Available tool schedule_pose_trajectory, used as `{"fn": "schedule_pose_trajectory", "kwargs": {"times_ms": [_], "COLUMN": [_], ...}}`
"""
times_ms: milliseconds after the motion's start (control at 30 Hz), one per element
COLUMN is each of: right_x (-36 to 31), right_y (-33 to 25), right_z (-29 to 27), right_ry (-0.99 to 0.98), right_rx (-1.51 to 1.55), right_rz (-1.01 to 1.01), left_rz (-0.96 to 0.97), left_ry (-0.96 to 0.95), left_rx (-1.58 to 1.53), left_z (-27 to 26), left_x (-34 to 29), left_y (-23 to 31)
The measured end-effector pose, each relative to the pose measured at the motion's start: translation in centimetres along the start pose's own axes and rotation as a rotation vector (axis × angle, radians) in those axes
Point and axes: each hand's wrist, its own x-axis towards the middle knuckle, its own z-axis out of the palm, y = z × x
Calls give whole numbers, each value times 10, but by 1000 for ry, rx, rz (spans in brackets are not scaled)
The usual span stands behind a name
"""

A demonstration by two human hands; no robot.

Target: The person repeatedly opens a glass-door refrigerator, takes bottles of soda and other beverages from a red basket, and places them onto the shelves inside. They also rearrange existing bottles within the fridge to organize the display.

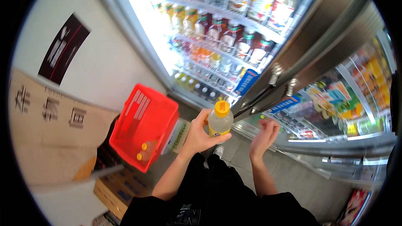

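Note:
My left hand [197, 137] is closed around a bottle [220, 123] of pale, cloudy liquid with a yellow cap and a yellow label. The bottle stands upright in front of the refrigerator door. To its right, my right hand [264, 137] hangs in the air with loosely bent fingers and nothing visible in it. A red shopping basket [144, 113] is to the left of my left hand. Two yellow-capped bottles [143, 152] lie at the near end inside it.
An open-fronted or glass refrigerator with shelves of bottled drinks [215, 29] rises ahead. Metal door handles [274, 75] stand beside it, and a second cooler [335, 96] is at the right. Cardboard boxes [54, 121] crowd the left. Grey tiles [238, 159] cover the floor.

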Motion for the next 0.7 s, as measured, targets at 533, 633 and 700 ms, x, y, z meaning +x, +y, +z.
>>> {"fn": "schedule_pose_trajectory", "kwargs": {"times_ms": [533, 633, 700], "right_x": [-95, -126, -147], "right_y": [5, 9, 7], "right_z": [153, 181, 202], "right_ry": [-1424, -1454, -1456], "right_rx": [-212, -371, -382], "right_rz": [322, 245, 223], "left_rz": [65, 109, 105], "left_ry": [360, 411, 423], "left_rx": [151, 256, 271], "left_z": [-131, -187, -218], "left_x": [-106, -125, -137], "left_y": [32, 58, 77]}}
